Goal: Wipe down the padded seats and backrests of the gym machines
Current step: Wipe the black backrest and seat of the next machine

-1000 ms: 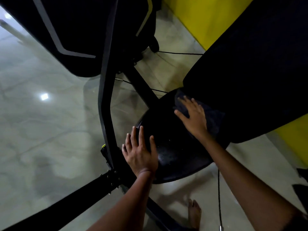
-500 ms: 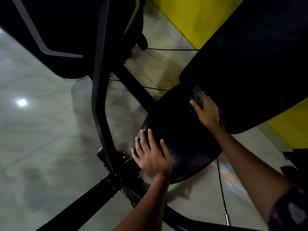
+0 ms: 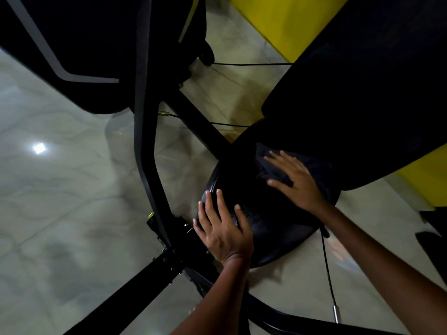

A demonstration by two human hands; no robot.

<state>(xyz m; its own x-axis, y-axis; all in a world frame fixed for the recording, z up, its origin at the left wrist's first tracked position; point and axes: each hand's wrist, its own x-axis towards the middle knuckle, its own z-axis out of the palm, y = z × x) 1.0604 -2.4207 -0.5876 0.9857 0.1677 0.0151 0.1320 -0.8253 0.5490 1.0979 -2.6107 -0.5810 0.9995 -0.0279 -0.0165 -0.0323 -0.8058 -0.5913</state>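
glossy pale floor tiles [image 3: 72, 189] surround the machine. the right hand [image 3: 296, 181], fingers flat on a dark cloth [image 3: 268, 165], has slid back toward the middle of the padded seat [image 3: 273, 228] from the backrest [image 3: 362, 105] edge; the left hand [image 3: 223, 232] stays flat, bracing. the seat's rear looks covered.

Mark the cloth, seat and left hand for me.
cloth [image 3: 271, 169], head view, dark fold left of the right hand's fingers
seat [image 3: 273, 228], head view, bare pad between the hands
left hand [image 3: 223, 234], head view, back of the hand
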